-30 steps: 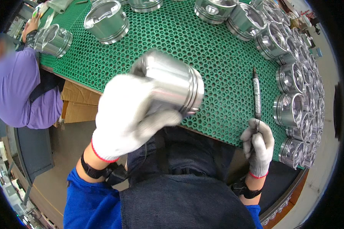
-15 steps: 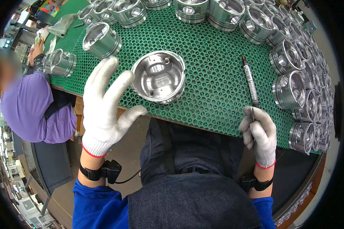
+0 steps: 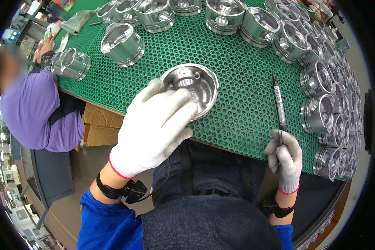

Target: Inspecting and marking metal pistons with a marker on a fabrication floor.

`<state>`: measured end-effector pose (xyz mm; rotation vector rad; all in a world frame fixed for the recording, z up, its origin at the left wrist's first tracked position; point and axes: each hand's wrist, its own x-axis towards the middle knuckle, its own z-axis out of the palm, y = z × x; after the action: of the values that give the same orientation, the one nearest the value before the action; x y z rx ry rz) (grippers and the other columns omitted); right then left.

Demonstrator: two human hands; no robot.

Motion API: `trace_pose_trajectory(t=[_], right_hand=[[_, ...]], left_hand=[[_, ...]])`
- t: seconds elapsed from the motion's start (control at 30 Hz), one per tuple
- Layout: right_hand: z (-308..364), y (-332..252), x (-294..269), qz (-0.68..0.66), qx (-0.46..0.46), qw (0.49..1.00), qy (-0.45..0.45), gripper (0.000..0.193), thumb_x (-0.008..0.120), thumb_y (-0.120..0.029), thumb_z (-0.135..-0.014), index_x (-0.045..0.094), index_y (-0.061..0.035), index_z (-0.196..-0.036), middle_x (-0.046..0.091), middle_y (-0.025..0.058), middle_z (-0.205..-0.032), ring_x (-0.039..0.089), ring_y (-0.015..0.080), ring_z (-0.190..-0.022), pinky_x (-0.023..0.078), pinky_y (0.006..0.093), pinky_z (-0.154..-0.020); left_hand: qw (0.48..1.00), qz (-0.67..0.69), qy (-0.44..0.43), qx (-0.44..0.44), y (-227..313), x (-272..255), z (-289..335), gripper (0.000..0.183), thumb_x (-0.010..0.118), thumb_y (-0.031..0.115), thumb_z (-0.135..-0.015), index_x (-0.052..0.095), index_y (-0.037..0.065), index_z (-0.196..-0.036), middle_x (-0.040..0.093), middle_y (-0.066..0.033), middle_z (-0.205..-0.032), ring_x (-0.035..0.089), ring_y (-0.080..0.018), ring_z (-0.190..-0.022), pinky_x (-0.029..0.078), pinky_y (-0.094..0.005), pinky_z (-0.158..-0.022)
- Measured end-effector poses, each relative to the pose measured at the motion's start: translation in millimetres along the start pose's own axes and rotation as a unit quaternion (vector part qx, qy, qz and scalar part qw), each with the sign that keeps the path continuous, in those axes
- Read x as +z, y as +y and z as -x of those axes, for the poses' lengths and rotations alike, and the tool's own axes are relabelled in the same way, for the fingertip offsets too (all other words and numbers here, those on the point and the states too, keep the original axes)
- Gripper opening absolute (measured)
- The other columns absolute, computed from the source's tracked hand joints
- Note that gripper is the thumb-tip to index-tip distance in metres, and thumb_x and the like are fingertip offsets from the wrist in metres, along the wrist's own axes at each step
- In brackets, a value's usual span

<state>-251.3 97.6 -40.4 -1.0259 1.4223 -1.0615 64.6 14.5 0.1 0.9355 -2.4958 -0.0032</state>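
Observation:
An engine piston (image 3: 210, 93) sits on the green perforated mat (image 3: 241, 125) in front of me, its hollow side facing up. My left hand (image 3: 156, 121), in a white knitted glove with a red cuff edge, covers its near left side. The fingers hook over the rim into the hollow, while the thumb stays low on the near side; the glove hides that part of the wall. At the mat's near right edge, my gloved right hand (image 3: 285, 156) pinches a marker pen (image 3: 280, 104) by its near end. The pen's dark end points away from me.
Many pistons (image 3: 316, 79) crowd the right side, and others (image 3: 225, 18) line the far edge. A single piston (image 3: 123, 43) stands left of mine. A person in purple (image 3: 31, 110) works at the left, beside two pistons (image 3: 73, 64). A cardboard box (image 3: 102, 123) is below the table edge.
My left hand has moved right from beside the piston onto it, fingers going over the rim. My right hand still holds the marker pen. The whole view has shifted slightly.

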Motion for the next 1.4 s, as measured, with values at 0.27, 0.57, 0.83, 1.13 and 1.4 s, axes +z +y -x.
trace_pose_trajectory(t=[0.27, 0.57, 0.83, 1.13, 1.4], right_hand=[[-1.2, 10.5, -6.2, 0.001, -0.035, 0.999, -0.002, 0.041, 0.052, -0.016, -0.088, 0.057, 0.007, -0.122, 0.065, 0.0135, -0.08, 0.048, 0.0074, -0.044, 0.037, 0.0206, -0.039], [-1.2, 15.6, -10.7, -0.006, -0.04, 0.999, 0.004, 0.041, 0.054, -0.018, -0.09, 0.057, 0.0072, -0.122, 0.065, 0.0152, -0.08, 0.045, 0.0073, -0.042, 0.036, 0.0206, -0.038], [-3.0, 13.5, -9.0, -0.01, -0.04, 0.999, 0.001, 0.04, 0.054, -0.016, -0.091, 0.056, 0.0062, -0.124, 0.066, 0.0151, -0.081, 0.046, 0.0074, -0.043, 0.036, 0.0205, -0.039], [-0.4, 5.1, -4.7, -0.012, -0.01, 1.0, -0.007, 0.04, 0.051, -0.013, -0.087, 0.058, 0.0066, -0.121, 0.066, 0.014, -0.081, 0.051, 0.0084, -0.047, 0.04, 0.0206, -0.042], [-1.5, 5.0, -4.7, -0.01, -0.003, 1.0, 0.002, 0.041, 0.053, -0.014, -0.086, 0.058, 0.0078, -0.12, 0.066, 0.0148, -0.081, 0.05, 0.009, -0.045, 0.039, 0.0214, -0.04]], left_hand=[[0.996, 0.05, 0.073, -0.013, -9.6, 2.4, 28.0, 0.025, 0.079, 0.012, -0.055, 0.058, 0.006, -0.068, 0.06, -0.0069, -0.078, 0.06, -0.0288, -0.07, 0.05, -0.0409, -0.062], [0.99, 0.013, 0.113, -0.083, -5.2, 9.7, 56.1, 0.029, 0.084, 0.009, -0.067, 0.062, 0.01, -0.086, 0.065, -0.0076, -0.088, 0.065, -0.0337, -0.082, 0.052, -0.0453, -0.081], [0.657, 0.585, 0.133, -0.457, 8.1, -1.6, 36.7, 0.034, 0.053, 0.015, -0.096, 0.055, -0.002, -0.126, 0.064, -0.0106, -0.119, 0.061, -0.0157, -0.107, 0.048, -0.0322, -0.092], [0.768, 0.513, 0.101, -0.37, -4.5, 14.7, 29.1, 0.056, 0.07, 0.025, -0.09, 0.048, -0.005, -0.131, 0.06, -0.0141, -0.124, 0.057, -0.018, -0.113, 0.045, -0.0333, -0.099], [0.863, 0.367, 0.027, -0.346, 3.7, 51.4, 42.5, 0.027, 0.083, 0.012, -0.071, 0.074, 0.006, -0.096, 0.071, -0.0118, -0.102, 0.068, -0.0316, -0.094, 0.052, -0.0388, -0.086]])
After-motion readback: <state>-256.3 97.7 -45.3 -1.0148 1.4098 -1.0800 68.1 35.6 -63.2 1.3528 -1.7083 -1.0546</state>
